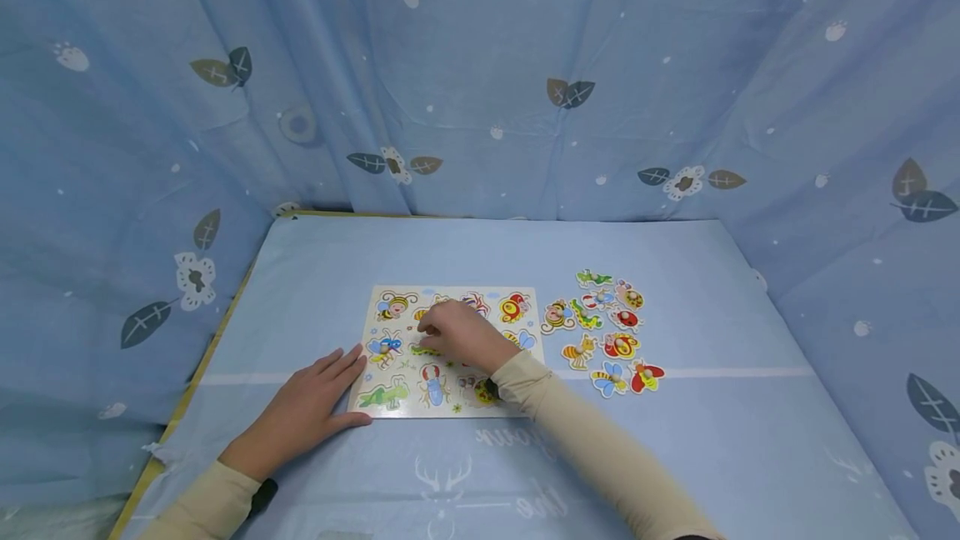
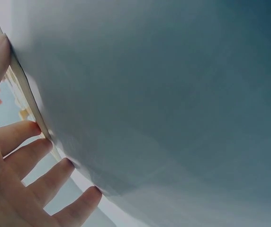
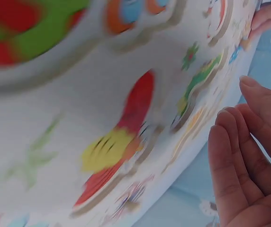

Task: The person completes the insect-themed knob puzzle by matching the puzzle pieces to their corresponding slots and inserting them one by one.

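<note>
A white puzzle board [image 1: 416,412] with colourful insect pictures lies flat on the table. My left hand [image 1: 303,407] rests at its left edge, fingers spread and thumb by the near corner. In the left wrist view the fingertips [image 2: 94,190] touch along the board's rim. Over the middle of the board is my right hand [image 1: 465,333], above a green caterpillar picture. The right wrist view shows its fingers [image 3: 223,161] bent gently, thumb apart, nothing between them. A blue mosquito piece [image 1: 385,348] with a knob sits at the board's left side.
To the right of the board, several loose insect pieces with knobs lie in a cluster, including a grasshopper [image 1: 594,277], a caterpillar [image 1: 587,315], a ladybug [image 1: 626,319] and a bee [image 1: 609,379]. Blue patterned curtains [image 1: 480,107] hang behind and beside the cloth-covered table [image 1: 712,298].
</note>
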The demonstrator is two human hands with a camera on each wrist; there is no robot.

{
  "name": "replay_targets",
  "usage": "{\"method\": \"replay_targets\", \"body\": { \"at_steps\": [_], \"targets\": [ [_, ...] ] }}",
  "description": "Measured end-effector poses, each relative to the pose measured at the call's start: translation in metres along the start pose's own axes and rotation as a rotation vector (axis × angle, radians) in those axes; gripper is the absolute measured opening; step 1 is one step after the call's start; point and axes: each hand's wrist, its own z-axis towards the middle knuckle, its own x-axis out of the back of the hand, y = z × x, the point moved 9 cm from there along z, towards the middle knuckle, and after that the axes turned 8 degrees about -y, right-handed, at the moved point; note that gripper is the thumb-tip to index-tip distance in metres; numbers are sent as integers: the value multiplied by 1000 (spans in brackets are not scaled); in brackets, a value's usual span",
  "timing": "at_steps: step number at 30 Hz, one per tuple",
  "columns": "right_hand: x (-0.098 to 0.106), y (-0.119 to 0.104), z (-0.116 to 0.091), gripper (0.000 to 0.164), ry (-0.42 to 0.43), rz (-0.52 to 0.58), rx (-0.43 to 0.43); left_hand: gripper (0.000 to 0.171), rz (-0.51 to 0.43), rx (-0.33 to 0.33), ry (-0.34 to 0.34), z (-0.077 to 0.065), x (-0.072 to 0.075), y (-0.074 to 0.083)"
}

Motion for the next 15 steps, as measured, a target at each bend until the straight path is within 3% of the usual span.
{"method": "replay_targets", "body": {
  "at_steps": [15],
  "targets": [
    [12, 58, -55, 9, 53, 38, -72, 90, -8, -10, 7, 0, 1, 1]
  ]
}}
